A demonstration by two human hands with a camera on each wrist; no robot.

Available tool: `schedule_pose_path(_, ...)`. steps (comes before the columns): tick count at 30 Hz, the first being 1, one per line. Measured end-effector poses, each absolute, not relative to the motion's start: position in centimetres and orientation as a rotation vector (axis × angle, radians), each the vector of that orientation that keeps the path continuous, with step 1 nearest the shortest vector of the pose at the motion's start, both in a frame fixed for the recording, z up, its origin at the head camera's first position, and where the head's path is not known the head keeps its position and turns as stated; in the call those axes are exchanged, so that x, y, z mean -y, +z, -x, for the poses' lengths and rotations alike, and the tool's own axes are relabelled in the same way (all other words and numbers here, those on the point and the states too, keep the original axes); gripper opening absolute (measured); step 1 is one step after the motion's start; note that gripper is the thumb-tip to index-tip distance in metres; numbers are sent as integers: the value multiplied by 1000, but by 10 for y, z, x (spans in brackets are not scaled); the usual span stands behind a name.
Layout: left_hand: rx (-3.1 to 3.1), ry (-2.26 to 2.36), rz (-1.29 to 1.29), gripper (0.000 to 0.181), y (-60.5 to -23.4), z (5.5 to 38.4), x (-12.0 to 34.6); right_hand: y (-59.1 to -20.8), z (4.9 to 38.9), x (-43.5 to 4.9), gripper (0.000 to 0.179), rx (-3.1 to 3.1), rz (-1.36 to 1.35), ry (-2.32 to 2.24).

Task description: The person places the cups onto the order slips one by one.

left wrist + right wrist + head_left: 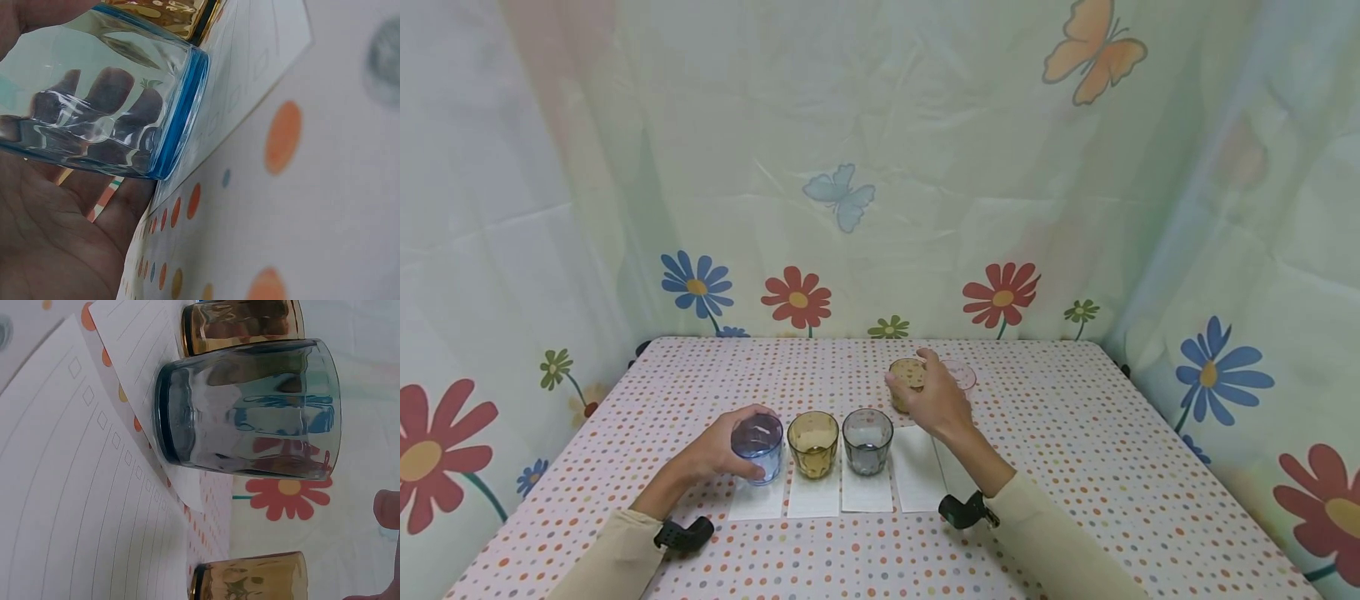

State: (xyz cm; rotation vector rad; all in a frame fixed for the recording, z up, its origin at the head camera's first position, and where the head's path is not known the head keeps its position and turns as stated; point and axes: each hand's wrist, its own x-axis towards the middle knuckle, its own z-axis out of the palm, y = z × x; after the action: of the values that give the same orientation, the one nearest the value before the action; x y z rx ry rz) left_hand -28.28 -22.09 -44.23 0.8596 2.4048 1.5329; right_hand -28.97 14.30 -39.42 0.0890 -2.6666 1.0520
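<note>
Head view: dotted tabletop [1090,475] with glasses [813,444], flowered curtain [940,142] behind.

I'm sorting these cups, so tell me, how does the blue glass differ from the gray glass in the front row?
The blue glass is tinted blue, while the gray glass is smoky gray. The left hand grips the blue glass; no hand touches the gray glass. The blue glass is at the row's left end, the gray glass at its right end. Both are see-through and upright.

blu gls [757,446] 1; amb gls [812,446] 2; gry gls [868,442] 1; paper shts [919,479] 4+; wrist cams [683,534] 2
</note>
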Motion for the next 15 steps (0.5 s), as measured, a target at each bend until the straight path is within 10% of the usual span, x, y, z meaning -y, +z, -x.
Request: schedule_pose_path(15,-2393,1546,-874,84,-442,282,221,-402,301,-132,90,2701,-8,1078)
